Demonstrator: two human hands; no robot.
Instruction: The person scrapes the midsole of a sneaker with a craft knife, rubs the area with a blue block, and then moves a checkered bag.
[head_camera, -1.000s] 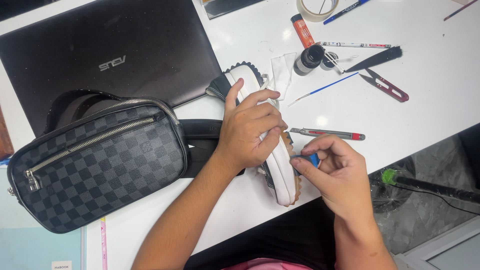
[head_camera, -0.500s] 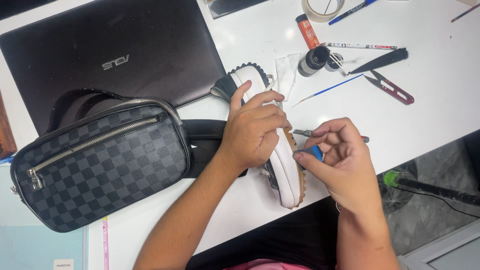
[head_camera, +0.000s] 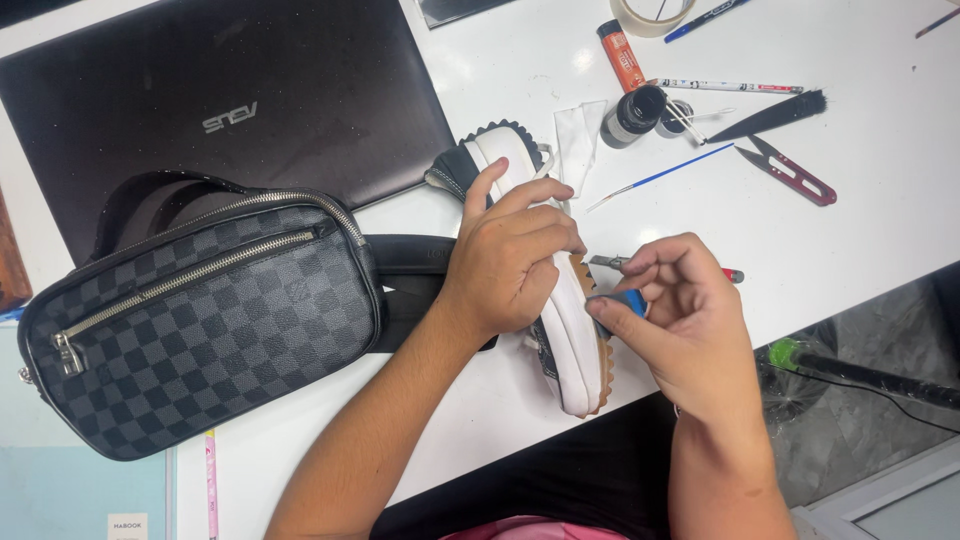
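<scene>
A white sneaker (head_camera: 570, 345) with a tan sole lies on its side on the white table (head_camera: 880, 230). My left hand (head_camera: 510, 255) presses down on it, fingers wrapped over the upper. My right hand (head_camera: 680, 310) pinches a small blue block (head_camera: 628, 302) against the sole edge. A thin craft knife (head_camera: 610, 262) lies on the table just behind my right fingers.
A dark checkered bag (head_camera: 200, 320) with a strap sits left of the shoe, partly on a closed dark laptop (head_camera: 230, 100). Behind lie a dark bottle (head_camera: 633, 115), an orange tube (head_camera: 622, 55), a tape roll (head_camera: 655, 15), a blue brush (head_camera: 660, 178), snips (head_camera: 790, 172) and pens.
My right hand has lifted a little toward the craft knife, still holding the blue block at the sole. My left hand stays on the shoe.
</scene>
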